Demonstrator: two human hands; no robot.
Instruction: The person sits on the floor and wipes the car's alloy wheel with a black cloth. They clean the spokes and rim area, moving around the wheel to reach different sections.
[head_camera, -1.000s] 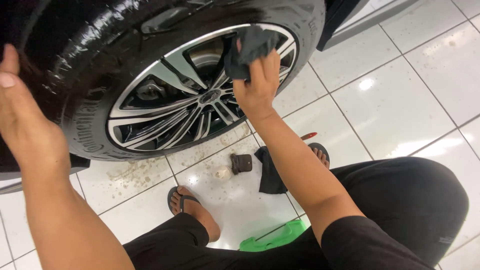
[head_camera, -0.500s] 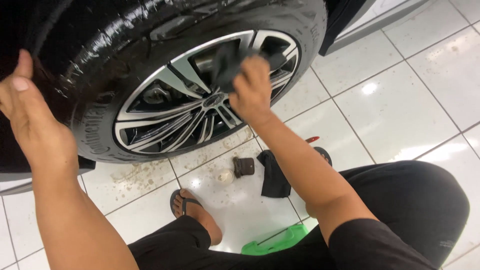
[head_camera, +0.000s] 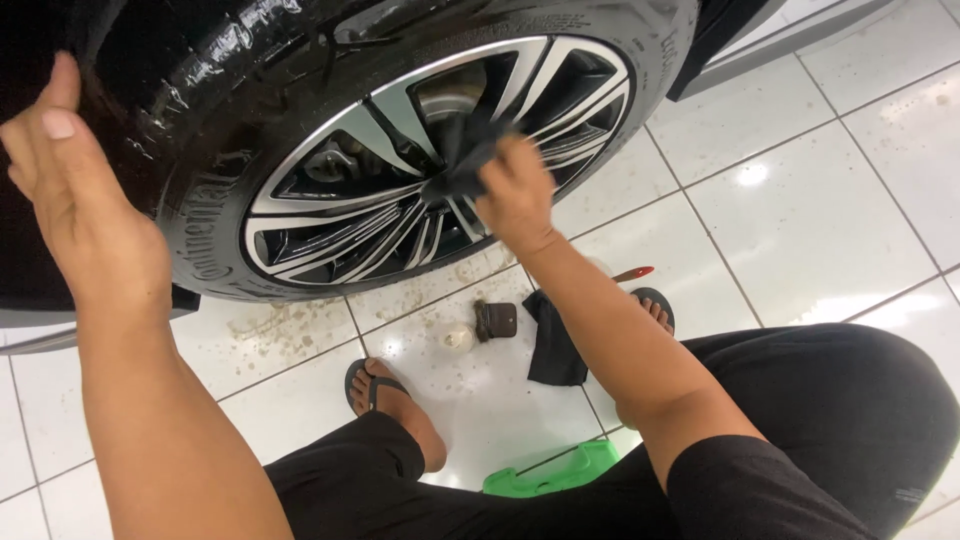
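We see a dark cloth (head_camera: 468, 150) bunched in the right hand (head_camera: 517, 195), whose fingers are curled tight around it, pressing it in among the silver spokes of the alloy wheel (head_camera: 400, 180) close to the hub. The cloth sticks out just above and to the left of that hand, touching the spokes. Around the wheel runs the wet black tyre (head_camera: 200, 225), glossy with drops.

Far to the left of the right hand, the left hand (head_camera: 75, 190) is held with fingers spread and straight, palm set against the tyre's outer shoulder and the dark car body; it grips nothing.

Below the right hand, on the white tiled floor (head_camera: 800, 220), lie a second dark cloth (head_camera: 553, 345), a small brown brush or sponge (head_camera: 496, 320) just beside it, and a pale round blob (head_camera: 458, 337) touching nothing else. A red-tipped tool (head_camera: 634, 273) lies near the right forearm. We see two sandalled feet (head_camera: 385, 392), dark trousers, and a green object (head_camera: 552, 470) between the knees.
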